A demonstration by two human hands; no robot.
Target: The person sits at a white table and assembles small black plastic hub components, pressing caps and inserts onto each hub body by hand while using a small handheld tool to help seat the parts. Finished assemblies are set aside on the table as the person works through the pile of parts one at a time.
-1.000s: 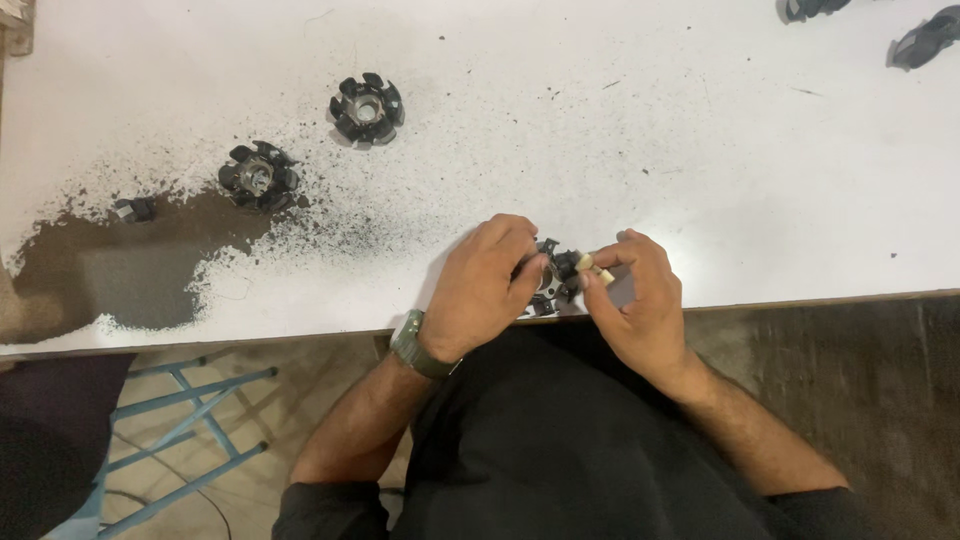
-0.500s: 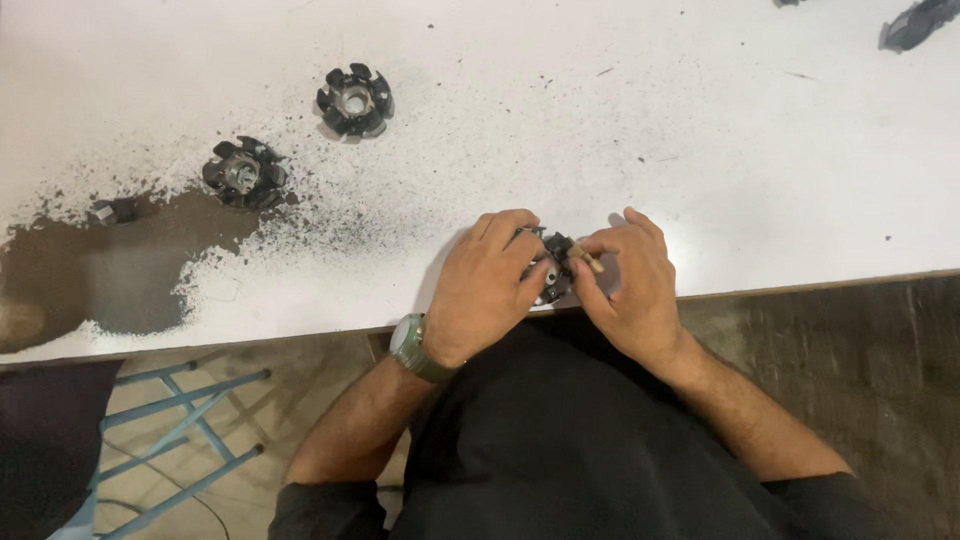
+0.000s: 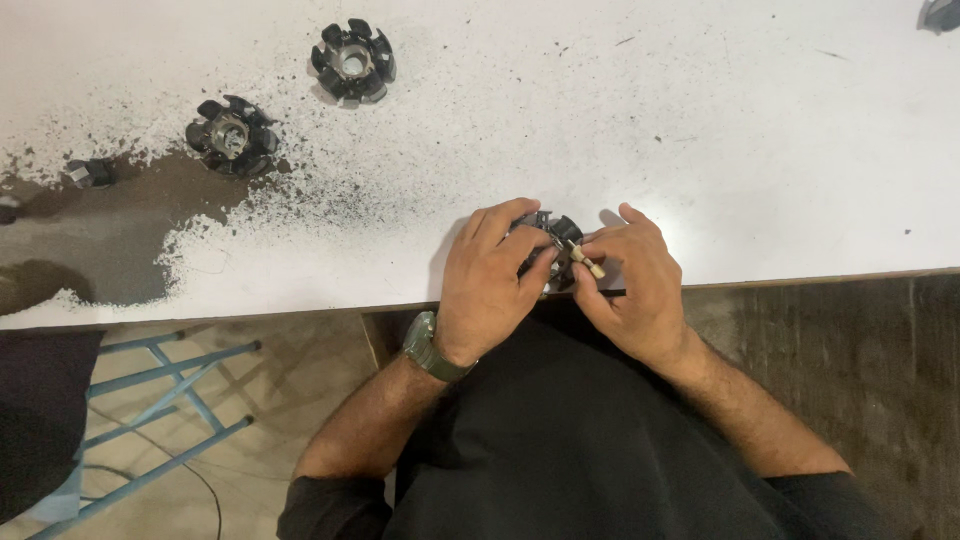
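Far left of table: a small dark piece [image 3: 90, 172] lies on the grey stained patch [image 3: 80, 250], where the white table [image 3: 750, 130] is covered with dark grit.
Toothed part, left: a black round part with teeth [image 3: 230, 135] lies flat at the edge of the stain, well apart from your hands.
Toothed part, upper: a second black toothed part [image 3: 352, 61] lies flat, up and to the right of the first one, on scattered dark specks.
Your left hand [image 3: 490, 280]: it rests at the near edge of the table, and its grip is clamped on the left side of a dark toothed part [image 3: 556, 245]. You wear a green wristwatch [image 3: 432, 348] on this wrist.
Held part: the dark toothed part sits between your two hands, just above the table edge, and is mostly hidden by the fingers.
Your right hand [image 3: 635, 290]: its fingers are pinched together on a small pale peg [image 3: 587, 262], which touches the right side of the held part.
Below the table: a blue metal frame [image 3: 150, 400] stands at the lower left.
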